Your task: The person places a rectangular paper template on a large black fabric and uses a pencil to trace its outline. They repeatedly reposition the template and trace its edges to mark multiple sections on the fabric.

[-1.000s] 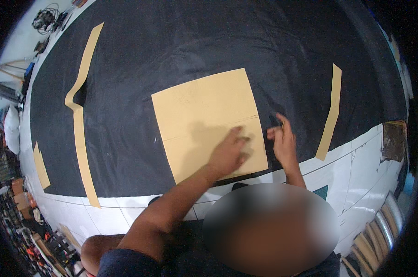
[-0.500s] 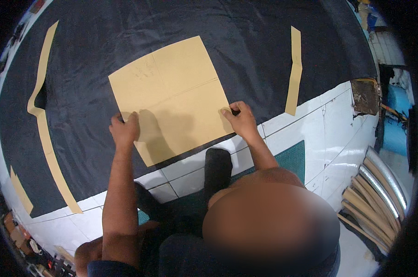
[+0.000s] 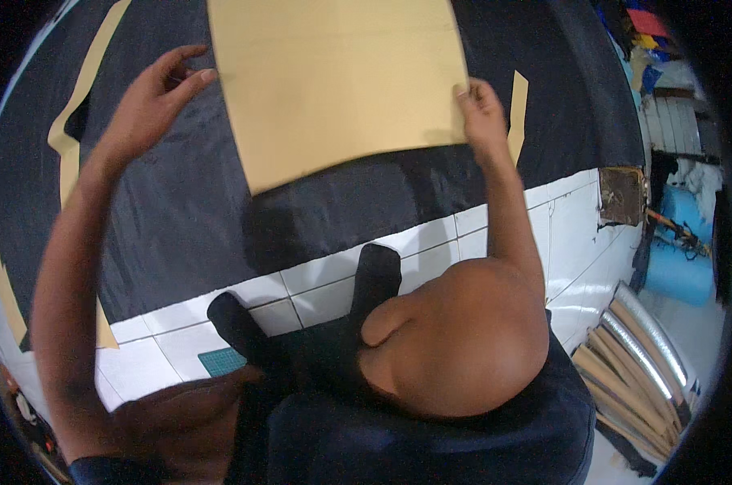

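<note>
A large tan sheet of paper or thin card (image 3: 341,89) is raised over the black fabric (image 3: 180,218), its near edge curving and its far part cut off by the picture's top. My right hand (image 3: 480,113) pinches the sheet's right edge near the lower corner. Beside the left edge, my left hand (image 3: 160,93) has thumb and forefinger apart, the tips very close to the sheet but not visibly gripping it. A shadow falls on the fabric below the sheet.
Long tan strips lie on the fabric: a buckled one (image 3: 67,149) at left, a short one (image 3: 518,113) at right. White tiles (image 3: 309,295) border its near edge, where my dark-covered feet rest. Cardboard tubes (image 3: 624,380) and a blue roll (image 3: 679,271) stand at right.
The sheet has come up off the fabric and moved away and to the right. My right hand moved with it; my left hand rose to the left and its fingers opened.
</note>
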